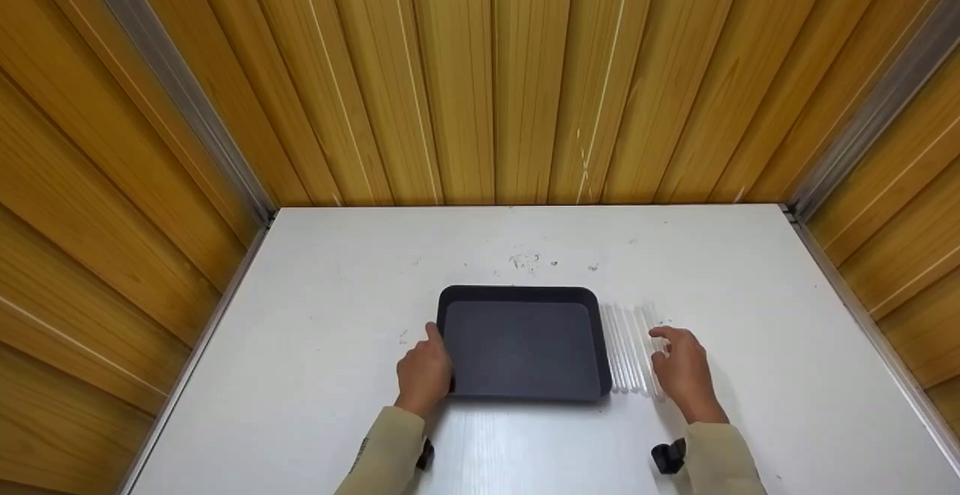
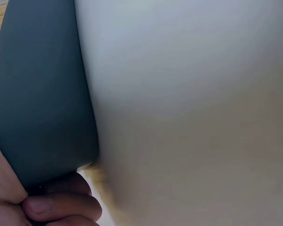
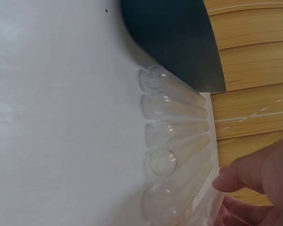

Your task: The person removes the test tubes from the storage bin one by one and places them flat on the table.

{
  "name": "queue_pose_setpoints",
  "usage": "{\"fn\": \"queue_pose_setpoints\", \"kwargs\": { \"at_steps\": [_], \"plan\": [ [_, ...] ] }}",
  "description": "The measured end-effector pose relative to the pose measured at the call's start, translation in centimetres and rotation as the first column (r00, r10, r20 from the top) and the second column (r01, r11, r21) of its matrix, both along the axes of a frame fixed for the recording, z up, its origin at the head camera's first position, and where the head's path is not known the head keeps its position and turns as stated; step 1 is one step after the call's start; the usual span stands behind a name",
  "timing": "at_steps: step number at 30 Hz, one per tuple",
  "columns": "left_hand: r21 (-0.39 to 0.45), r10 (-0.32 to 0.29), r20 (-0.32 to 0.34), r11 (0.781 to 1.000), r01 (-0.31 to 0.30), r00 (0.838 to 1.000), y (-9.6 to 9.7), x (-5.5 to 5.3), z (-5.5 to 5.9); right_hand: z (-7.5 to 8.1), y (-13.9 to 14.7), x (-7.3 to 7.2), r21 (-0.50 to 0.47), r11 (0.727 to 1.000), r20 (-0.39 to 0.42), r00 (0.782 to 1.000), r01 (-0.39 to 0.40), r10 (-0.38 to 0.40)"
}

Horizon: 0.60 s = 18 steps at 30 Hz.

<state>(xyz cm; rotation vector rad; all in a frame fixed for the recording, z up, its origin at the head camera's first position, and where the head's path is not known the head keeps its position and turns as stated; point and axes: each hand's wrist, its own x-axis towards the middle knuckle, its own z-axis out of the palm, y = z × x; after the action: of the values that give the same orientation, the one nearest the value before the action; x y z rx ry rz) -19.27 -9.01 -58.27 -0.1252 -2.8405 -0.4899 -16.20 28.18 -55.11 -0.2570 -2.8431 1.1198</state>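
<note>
A dark grey rectangular tray (image 1: 525, 349) lies on the white table. My left hand (image 1: 425, 367) grips its left side near the front corner; in the left wrist view, curled fingers (image 2: 66, 205) hold the tray's edge (image 2: 42, 94). Right of the tray, several clear tubes with rounded ends (image 1: 626, 352) lie side by side, running front to back. My right hand (image 1: 682, 367) is at the rightmost tube, thumb and index finger bent with a gap between their tips. The right wrist view shows these fingers (image 3: 245, 169) beside the tubes (image 3: 167, 160); contact there is unclear.
The white table (image 1: 315, 292) has small dark marks behind the tray. Wood-patterned panels (image 1: 491, 82) enclose it at the back and both sides, with metal strips at the corners. A black device (image 1: 667, 456) sits at the right wrist, and another (image 1: 425, 454) at the left.
</note>
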Motion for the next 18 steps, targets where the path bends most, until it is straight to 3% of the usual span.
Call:
{"fn": "queue_pose_setpoints", "kwargs": {
  "at_steps": [5, 18],
  "plan": [
    [-0.004, 0.009, -0.011, 1.0, -0.009, 1.0, -0.01, -0.02, -0.09, -0.41, 0.16, -0.19, 0.004, 1.0, 0.026, 1.0, 0.01, -0.01],
    [0.012, 0.025, 0.085, 1.0, -0.026, 0.996, -0.01, -0.26, -0.2, -0.82, 0.02, -0.36, 0.013, 0.999, 0.028, 0.999, 0.045, -0.045]
  ]
}}
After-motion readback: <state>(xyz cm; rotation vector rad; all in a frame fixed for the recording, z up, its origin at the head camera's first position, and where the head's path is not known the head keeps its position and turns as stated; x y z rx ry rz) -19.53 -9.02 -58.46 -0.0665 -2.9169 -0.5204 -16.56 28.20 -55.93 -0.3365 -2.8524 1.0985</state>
